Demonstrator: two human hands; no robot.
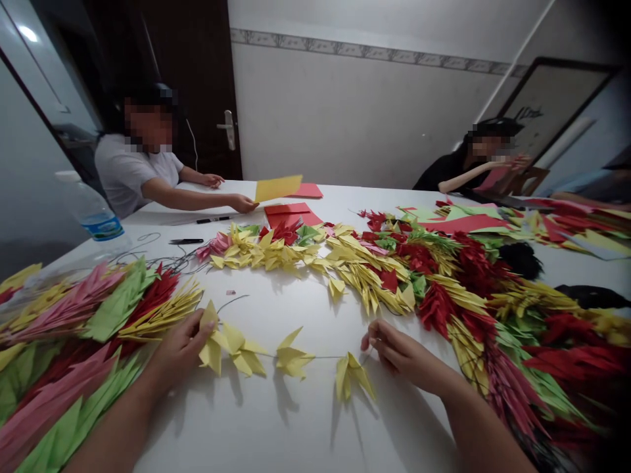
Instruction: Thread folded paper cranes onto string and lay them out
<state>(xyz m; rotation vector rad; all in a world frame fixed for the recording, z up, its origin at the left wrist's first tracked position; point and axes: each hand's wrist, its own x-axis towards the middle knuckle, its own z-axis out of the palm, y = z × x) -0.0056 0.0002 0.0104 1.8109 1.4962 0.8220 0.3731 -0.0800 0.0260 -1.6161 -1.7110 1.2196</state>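
Observation:
Between my hands runs a thin dark string (pixel 325 357) with several yellow folded paper cranes (pixel 294 355) threaded along it, held just above the white table (pixel 276 433). My left hand (pixel 180 345) is closed on a yellow paper crane (pixel 211 338) at the left end of the row. A loose end of string curves up beside it. At the other end, my right hand (pixel 401 355) pinches the string near the rightmost crane (pixel 352 376); its fingertips are curled together. The cranes are spaced apart towards the right and bunched by my left hand.
Strung cranes in several colours lie in a left pile (pixel 83 328) and a long heap (pixel 444 276) at right. A water bottle (pixel 101 217) and a pen (pixel 186 241) are at left. Across the table a person (pixel 140 157) holds a yellow sheet (pixel 279 188); another person (pixel 453 164) sits further right.

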